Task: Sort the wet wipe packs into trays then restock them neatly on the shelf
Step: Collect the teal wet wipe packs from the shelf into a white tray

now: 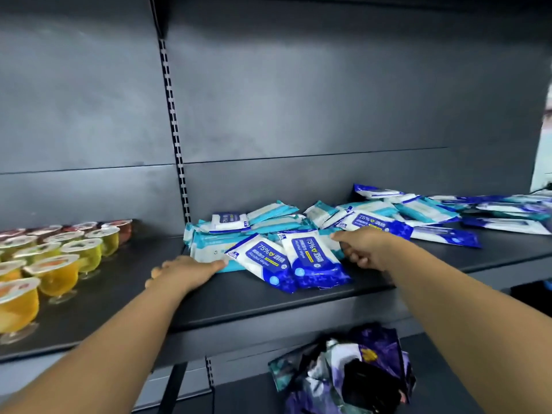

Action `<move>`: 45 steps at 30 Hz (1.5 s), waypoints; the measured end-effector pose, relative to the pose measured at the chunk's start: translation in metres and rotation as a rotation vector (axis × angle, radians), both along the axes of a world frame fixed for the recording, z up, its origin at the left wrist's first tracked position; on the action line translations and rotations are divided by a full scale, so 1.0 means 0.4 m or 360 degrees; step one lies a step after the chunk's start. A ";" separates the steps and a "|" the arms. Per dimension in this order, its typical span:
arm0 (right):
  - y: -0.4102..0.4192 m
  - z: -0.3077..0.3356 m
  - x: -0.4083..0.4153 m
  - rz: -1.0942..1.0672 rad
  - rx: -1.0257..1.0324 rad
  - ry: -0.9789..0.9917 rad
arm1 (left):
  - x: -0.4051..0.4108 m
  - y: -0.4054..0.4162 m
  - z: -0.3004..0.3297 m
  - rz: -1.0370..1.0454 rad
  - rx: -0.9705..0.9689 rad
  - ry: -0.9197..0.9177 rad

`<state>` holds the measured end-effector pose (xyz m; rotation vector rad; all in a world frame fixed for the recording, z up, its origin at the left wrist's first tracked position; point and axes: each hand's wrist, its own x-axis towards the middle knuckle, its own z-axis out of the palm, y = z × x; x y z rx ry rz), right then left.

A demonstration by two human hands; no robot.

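Observation:
Several blue-and-white and teal wet wipe packs lie in a loose heap [268, 225] on the dark shelf [268, 297]. Two blue alcohol wipe packs [263, 261] [313, 258] lean at the heap's front. My left hand [185, 271] reaches in from the lower left with its fingers stretched out against the left front edge of a teal pack [206, 249]. My right hand [363, 248] sits at the right side of the heap, fingers curled at the edge of the packs. More packs [433, 216] are scattered along the shelf to the right. No tray is in view.
Rows of jelly cups [56, 258] with yellow and red filling stand on the left shelf section. A slotted upright [176, 138] divides the back panels. On the lower shelf sits a crumpled pile of purple and white wrappers [346, 375].

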<state>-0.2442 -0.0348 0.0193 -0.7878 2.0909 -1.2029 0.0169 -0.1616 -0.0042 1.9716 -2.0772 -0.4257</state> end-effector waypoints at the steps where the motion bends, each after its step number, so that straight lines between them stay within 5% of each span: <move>1: -0.007 -0.001 -0.002 -0.0023 0.0000 -0.0083 | 0.000 -0.009 -0.003 0.0002 0.0035 0.0009; 4: -0.023 -0.011 -0.007 -0.0164 -0.0108 -0.0259 | 0.005 -0.031 -0.010 -0.0036 0.0143 0.0340; 10: -0.023 0.002 -0.019 -0.0400 -0.1093 -0.0708 | 0.033 -0.021 0.008 -0.0125 -0.0107 0.1611; 14: 0.011 0.055 -0.034 -0.0523 -0.1448 -0.0280 | 0.086 0.002 0.058 -0.0023 -0.0546 0.2136; 17: 0.053 0.121 -0.014 -0.0479 -0.1601 0.0081 | 0.094 0.057 0.113 -0.0176 -0.0596 0.2419; 24: 0.094 0.185 0.180 0.0318 -0.1237 0.0091 | -0.012 0.238 0.143 -0.0240 -0.0164 0.2340; 29: 0.082 0.149 0.255 0.0516 -0.0991 0.0183 | -0.022 0.309 0.106 -0.0464 0.0625 0.2508; 32: 0.070 0.133 0.271 0.0425 -0.0975 0.0120 | -0.015 0.321 0.087 -0.0535 0.0541 0.2560; 37: 0.082 0.078 0.303 0.0585 -0.0853 -0.0649 | -0.010 0.310 0.087 -0.0367 0.0229 0.2750; 45: 0.181 -0.036 0.290 0.0660 -0.1018 -0.0848 | -0.041 0.398 0.028 -0.0519 0.0254 0.2700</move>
